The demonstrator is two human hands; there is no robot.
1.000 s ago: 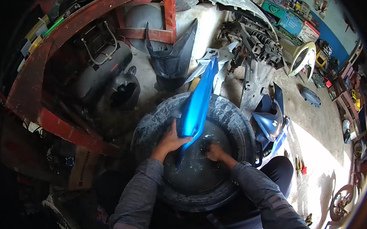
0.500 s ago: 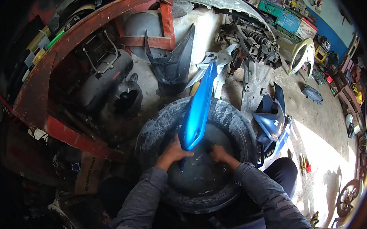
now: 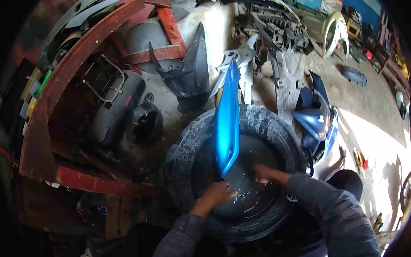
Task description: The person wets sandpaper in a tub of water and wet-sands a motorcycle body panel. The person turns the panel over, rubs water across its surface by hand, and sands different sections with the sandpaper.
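A glossy blue motorcycle body panel [image 3: 227, 127] stands lengthwise over a round black tub [image 3: 179, 161] of cloudy water [image 3: 244, 199]. Its narrow end points away past the far rim. My left hand [image 3: 215, 194] is closed at the panel's near tip, thumb stretched to the right; the fingers' exact hold is partly hidden. Over the water to the right of the panel, my right hand [image 3: 265, 173] has its fingers curled, apart from the panel. Whatever it holds, if anything, is too dark to make out.
A red metal frame [image 3: 92, 180] stands at left beside a dark cylindrical tank [image 3: 119, 109]. Beyond the tub are a black plastic fairing [image 3: 190, 79] and a motorcycle chassis [image 3: 284, 53]. Dark blue panels [image 3: 316, 118] lie right of the tub.
My left hand has slid from the panel's left side down to its near tip. The panel now points more straight ahead. My right hand remains over the water; the camera view has shifted.
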